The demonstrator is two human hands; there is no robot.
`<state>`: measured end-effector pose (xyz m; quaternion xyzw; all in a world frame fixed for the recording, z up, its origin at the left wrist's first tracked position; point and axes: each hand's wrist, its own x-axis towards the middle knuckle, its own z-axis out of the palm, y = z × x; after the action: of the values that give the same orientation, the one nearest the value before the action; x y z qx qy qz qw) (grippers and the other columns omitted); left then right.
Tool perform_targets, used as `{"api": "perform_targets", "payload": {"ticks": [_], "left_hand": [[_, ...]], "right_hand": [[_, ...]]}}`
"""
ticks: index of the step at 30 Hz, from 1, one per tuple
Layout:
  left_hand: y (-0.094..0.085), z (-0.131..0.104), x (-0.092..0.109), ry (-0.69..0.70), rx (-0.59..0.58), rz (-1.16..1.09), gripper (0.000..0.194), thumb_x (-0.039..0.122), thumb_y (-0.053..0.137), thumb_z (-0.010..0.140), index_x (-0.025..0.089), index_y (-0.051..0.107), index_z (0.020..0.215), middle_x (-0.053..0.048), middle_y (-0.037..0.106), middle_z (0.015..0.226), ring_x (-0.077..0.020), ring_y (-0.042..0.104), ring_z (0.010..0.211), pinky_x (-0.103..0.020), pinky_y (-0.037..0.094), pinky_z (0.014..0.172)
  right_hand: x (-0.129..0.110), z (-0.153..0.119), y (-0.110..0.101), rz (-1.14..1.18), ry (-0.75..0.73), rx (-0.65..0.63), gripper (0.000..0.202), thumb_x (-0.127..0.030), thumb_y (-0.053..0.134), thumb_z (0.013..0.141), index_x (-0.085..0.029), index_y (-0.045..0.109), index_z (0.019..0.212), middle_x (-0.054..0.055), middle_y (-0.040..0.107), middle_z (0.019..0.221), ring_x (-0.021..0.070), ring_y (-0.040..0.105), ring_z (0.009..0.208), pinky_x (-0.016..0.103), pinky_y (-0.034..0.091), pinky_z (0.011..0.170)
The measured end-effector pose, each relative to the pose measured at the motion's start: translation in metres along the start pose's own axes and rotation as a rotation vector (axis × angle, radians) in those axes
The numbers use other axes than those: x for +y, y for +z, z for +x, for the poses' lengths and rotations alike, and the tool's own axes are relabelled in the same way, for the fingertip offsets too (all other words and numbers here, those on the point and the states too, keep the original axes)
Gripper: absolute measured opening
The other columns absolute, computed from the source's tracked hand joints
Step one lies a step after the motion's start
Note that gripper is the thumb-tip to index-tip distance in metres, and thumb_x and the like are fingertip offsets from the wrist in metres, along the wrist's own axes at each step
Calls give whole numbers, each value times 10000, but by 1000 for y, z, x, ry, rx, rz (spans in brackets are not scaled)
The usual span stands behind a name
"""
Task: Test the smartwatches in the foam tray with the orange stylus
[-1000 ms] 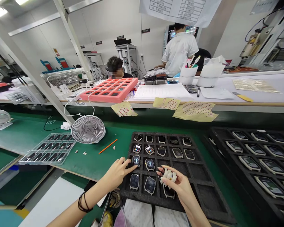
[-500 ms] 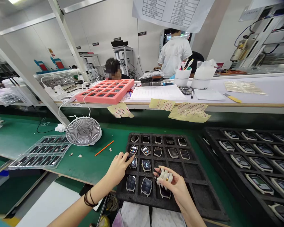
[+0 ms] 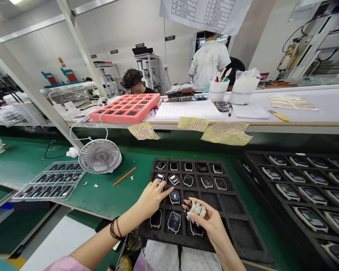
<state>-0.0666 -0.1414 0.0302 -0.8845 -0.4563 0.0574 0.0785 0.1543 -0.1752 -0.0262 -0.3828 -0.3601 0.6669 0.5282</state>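
My left hand point(image 3: 152, 195) reaches over the black foam tray point(image 3: 214, 239), fingers stretched and spread, holding nothing. One fingertip is at the lit smartwatch point(image 3: 159, 176) in the second row on the left; whether it presses the screen I cannot tell. The watch below is mostly hidden under the hand. To its right lie another lit watch point(image 3: 174, 179) and a watch with a dial face point(image 3: 174, 197). My right hand point(image 3: 210, 220), above the front of the tray, is closed around a bunch of small off-white parts point(image 3: 197, 209), their exact kind unclear. A dark-screened watch point(image 3: 196, 228) lies partly beneath it.
More watches fill a second black tray point(image 3: 260, 171) on the right. To the left are a small fan point(image 3: 100, 156), an orange stick point(image 3: 124, 176) and a clear plastic tray point(image 3: 49, 180) of dark parts. A shelf point(image 3: 147, 121) carries a pink foam tray point(image 3: 135, 119). Two people are beyond.
My left hand has moved right and slightly forward, from the third-row left watch onto the second-row one, its fingers spreading. My right hand stays in place with the off-white parts.
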Motion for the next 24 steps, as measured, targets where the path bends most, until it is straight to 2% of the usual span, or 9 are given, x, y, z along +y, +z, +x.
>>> {"api": "perform_targets", "payload": {"ticks": [5,11,15,18,21,24], "left_hand": [[11,13,8,71,-7,-3,521,87,476,834,245,460,1329,-108,511,1152,-263,457,1006,-364,428,790],[5,-8,4,114,-4,-116,580,35,454,810,320,475,1314,-67,512,1124,-232,453,945,-348,445,791],[0,-19,-17,-25,48,-131,588,-16,379,812,283,508,1302,-83,503,1155,-231,438,948,-364,452,821],[4,-23,-30,-129,52,-99,591,-38,353,800,247,537,1284,-96,516,1136,-234,437,912,-391,454,827],[13,-25,-34,-161,49,-99,575,-43,350,797,230,570,1253,-101,526,1117,-235,439,893,-397,458,819],[20,-29,-31,-130,39,-139,553,-31,352,813,246,588,1230,-91,527,1116,-230,441,900,-377,464,801]], "right_hand": [[-2,1,0,2,14,-40,435,-271,863,577,-204,710,979,133,732,1018,316,687,944,429,548,829],[-2,-1,0,2,19,-20,446,-293,860,581,-197,710,990,142,724,1037,328,679,961,430,550,830],[-2,-2,1,-3,24,-13,454,-308,859,577,-191,711,990,150,721,1043,337,674,970,444,547,833],[-3,-3,3,5,10,26,484,-321,872,546,-179,713,980,155,726,1021,337,684,942,454,541,836],[-4,-4,6,12,-1,53,478,-324,876,536,-179,716,963,151,732,1000,328,691,919,444,545,824],[-4,-4,6,11,-1,53,487,-329,879,527,-180,718,962,152,732,999,334,689,924,454,544,826]]}}
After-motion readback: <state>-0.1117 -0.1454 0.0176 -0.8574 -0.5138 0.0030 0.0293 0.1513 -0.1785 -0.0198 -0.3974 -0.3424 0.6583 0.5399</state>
